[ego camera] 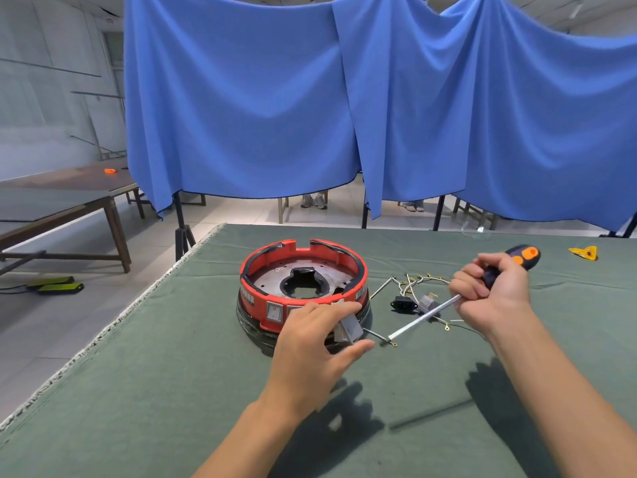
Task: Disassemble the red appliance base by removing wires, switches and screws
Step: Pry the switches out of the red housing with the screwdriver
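Observation:
The red appliance base (303, 281) stands on the green cloth table (172, 357), a round ring with a metal plate inside and a grey rocker switch (274, 312) in its front wall. My left hand (317, 343) is at the base's front right and holds a small grey switch block (348, 331) between thumb and fingers. My right hand (489, 291) grips a screwdriver (448, 305) by its dark handle with orange spots. Its long metal shaft slants down and left, the tip close to the grey block. Removed wires (413, 282) lie right of the base.
A black socket part (401, 302) and another small grey switch (428, 301) lie among the wires. A yellow scrap (584, 252) sits at the far right of the table. Blue curtains (310, 98) hang behind, and the table's left edge (113, 322) runs diagonally.

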A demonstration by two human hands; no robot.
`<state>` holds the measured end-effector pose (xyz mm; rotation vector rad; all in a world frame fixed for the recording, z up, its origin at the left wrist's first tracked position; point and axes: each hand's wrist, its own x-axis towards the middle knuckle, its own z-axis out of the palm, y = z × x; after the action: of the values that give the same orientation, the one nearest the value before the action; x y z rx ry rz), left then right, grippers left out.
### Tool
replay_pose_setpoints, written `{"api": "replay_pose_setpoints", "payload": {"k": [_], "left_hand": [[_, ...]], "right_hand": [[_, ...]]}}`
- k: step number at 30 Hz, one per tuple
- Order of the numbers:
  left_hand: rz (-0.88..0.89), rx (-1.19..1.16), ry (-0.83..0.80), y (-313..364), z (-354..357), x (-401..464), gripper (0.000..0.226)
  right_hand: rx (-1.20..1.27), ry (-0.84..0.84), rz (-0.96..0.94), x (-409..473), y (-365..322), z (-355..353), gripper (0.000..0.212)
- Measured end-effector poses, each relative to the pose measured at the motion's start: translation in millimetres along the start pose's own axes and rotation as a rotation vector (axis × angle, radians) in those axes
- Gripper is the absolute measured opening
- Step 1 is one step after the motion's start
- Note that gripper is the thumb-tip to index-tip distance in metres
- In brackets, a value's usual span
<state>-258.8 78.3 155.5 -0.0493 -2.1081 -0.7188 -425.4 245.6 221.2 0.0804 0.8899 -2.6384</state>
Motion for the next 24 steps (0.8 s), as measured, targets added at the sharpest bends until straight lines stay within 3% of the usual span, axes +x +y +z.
{"api": "replay_pose_setpoints", "payload": {"k": [3, 7, 11, 15, 20, 24], "left_hand": [[-0.062, -0.061, -0.021, 4, 1, 0, 0.043], [-0.163, -0.04, 0.021, 7, 7, -1, 0.042], [-0.189, -0.027, 0.11, 6, 7, -1, 0.033], [-0.133, -0.013, 0.18, -3, 1, 2, 0.034], [-0.082, 0.036, 0.14, -11, -2, 5, 0.042], [-0.11, 0.105, 0.037, -11, 1, 5, 0.054]], "right_hand": [[-0.242, -0.095, 0.121, -5, -9, 15, 0.019], [-0.779, -0.207, 0.215, -18, 16, 28, 0.024], [-1.145, -0.357, 0.343, -37, 48, 29, 0.006], [-1.116, -0.47, 0.411, -43, 65, 26, 0.024], [-1.048, -0.536, 0.415, -42, 62, 27, 0.019], [-1.159, -0.499, 0.344, -39, 57, 22, 0.018]]}}
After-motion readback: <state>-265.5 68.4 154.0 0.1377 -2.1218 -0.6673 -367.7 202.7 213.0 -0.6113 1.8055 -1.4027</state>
